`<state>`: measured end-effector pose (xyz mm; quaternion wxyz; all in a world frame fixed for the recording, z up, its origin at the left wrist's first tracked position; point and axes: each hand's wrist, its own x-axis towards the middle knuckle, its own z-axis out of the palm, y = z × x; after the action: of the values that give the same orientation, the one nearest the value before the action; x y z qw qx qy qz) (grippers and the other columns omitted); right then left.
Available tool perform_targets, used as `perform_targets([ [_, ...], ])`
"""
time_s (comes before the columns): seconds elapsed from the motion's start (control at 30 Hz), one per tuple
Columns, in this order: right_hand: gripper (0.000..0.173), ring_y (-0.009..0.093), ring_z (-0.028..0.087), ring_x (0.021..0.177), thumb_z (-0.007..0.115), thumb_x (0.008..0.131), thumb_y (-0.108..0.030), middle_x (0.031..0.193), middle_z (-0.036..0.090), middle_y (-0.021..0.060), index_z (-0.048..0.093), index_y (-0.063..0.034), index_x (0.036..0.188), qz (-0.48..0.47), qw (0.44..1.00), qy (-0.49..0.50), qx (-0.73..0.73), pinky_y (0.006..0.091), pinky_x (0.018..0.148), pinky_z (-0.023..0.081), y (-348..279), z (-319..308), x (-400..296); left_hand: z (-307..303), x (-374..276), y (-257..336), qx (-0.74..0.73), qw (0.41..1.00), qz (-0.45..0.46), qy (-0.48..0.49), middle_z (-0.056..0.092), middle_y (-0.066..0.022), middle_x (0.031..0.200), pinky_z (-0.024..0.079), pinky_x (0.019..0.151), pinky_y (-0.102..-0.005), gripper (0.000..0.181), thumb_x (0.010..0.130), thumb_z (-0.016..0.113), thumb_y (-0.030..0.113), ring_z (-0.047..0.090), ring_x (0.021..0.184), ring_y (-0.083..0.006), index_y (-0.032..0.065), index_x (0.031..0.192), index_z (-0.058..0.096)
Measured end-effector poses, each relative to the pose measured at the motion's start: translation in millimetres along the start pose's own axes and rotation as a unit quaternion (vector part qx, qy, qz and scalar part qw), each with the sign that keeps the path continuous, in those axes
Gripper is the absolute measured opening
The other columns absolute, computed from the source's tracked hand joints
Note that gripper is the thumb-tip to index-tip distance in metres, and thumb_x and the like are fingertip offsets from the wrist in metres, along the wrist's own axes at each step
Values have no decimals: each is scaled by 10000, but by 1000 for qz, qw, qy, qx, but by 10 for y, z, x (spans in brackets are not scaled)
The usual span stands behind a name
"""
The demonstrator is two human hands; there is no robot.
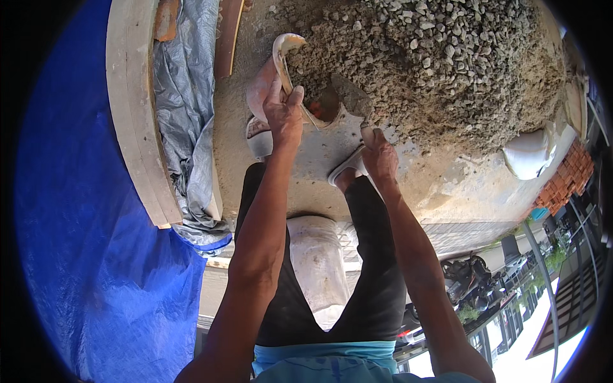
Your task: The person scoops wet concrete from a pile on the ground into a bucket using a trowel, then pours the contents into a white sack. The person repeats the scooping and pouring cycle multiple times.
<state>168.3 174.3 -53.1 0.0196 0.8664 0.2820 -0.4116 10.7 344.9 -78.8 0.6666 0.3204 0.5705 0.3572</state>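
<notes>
A bucket point(261, 92) with a pinkish-white outside is tipped, its mouth towards the pile of sand and gravel point(397, 81). Some of the grey-brown mix lies inside it, and a patch of its reddish-orange inner wall shows. My left hand point(284, 109) grips the near side of the rim, thumb on top. In my right hand point(381, 155) is the short handle of a trowel point(352, 95). Its dirt-coated metal blade lies at the bucket's mouth, against the edge of the pile. My sandalled feet stand just behind the bucket and the trowel.
Pale crushed stone point(450, 33) tops the pile. Along the left run timber boards point(131, 95), a grey tarpaulin point(184, 91) and a blue tarpaulin point(86, 230). A full whitish sack point(318, 263) is behind my legs. Another white sack point(527, 152) and stacked bricks point(565, 179) stand right.
</notes>
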Motion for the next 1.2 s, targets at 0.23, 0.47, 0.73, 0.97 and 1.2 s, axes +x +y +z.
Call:
perform_targets([
  [0.23, 222, 237, 536, 539, 638, 768, -212, 661, 558, 107, 564, -20, 850, 189, 971, 23, 147, 376, 470, 438, 1752, 364, -85, -6, 44, -41, 26, 999, -27, -29, 585, -118, 1316, 495, 973, -325, 651, 879, 681, 25, 587, 1142, -193, 27, 1470, 410],
  [0.47, 184, 154, 482, 405, 617, 806, -200, 568, 510, 50, 529, -41, 774, 286, 940, -43, 179, 330, 351, 390, 2002, 476, 34, -115, 28, 2, 94, 993, -50, -44, 585, -78, 1288, 449, 962, -272, 659, 861, 701, 47, 577, 1104, -152, 26, 1461, 431],
  [0.73, 183, 140, 518, 440, 649, 764, -197, 564, 542, 34, 623, -33, 840, 203, 922, -2, 331, 339, 414, 433, 1779, 723, 469, -138, 82, 49, 170, 982, -35, -80, 580, -54, 1216, 565, 653, -260, 605, 861, 684, 79, 636, 943, -150, 65, 1427, 472],
  [0.97, 216, 254, 586, 586, 644, 731, -193, 670, 602, 166, 612, -19, 854, 77, 969, 34, 233, 405, 584, 489, 1391, 745, 884, -53, 64, 52, 163, 981, -65, -82, 627, -75, 1182, 578, 726, -279, 587, 883, 675, 73, 628, 960, -162, 49, 1429, 460],
  [1.2, 212, 360, 669, 731, 636, 767, -171, 754, 642, 199, 590, -59, 941, -18, 994, 55, 94, 458, 658, 511, 1225, 623, 833, -33, 49, 16, 141, 984, -56, -98, 631, -71, 1193, 501, 936, -297, 608, 896, 649, 52, 599, 1068, -174, 44, 1464, 432],
])
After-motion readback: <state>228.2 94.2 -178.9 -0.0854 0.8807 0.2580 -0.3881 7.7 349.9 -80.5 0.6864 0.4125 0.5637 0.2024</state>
